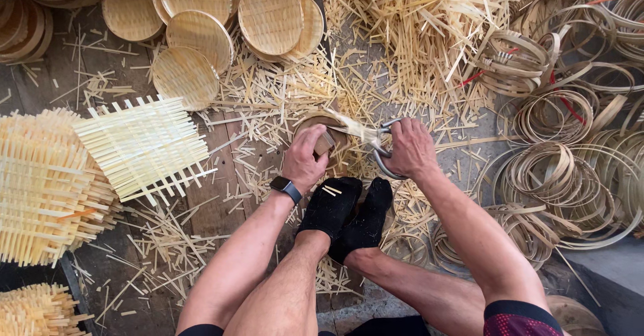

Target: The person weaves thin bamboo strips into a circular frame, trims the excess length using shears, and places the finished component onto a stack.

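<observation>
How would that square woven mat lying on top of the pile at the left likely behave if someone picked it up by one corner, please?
The square woven mat probably feels light, being thin open-weave strips. It would likely flex rather than stay rigid. Its loose projecting strip ends look apt to snag or slip out.

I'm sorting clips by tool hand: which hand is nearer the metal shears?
Right. The right hand is wrapped around the handles of the metal shears. The left hand sits apart to the left, holding the small round woven bamboo tray.
</observation>
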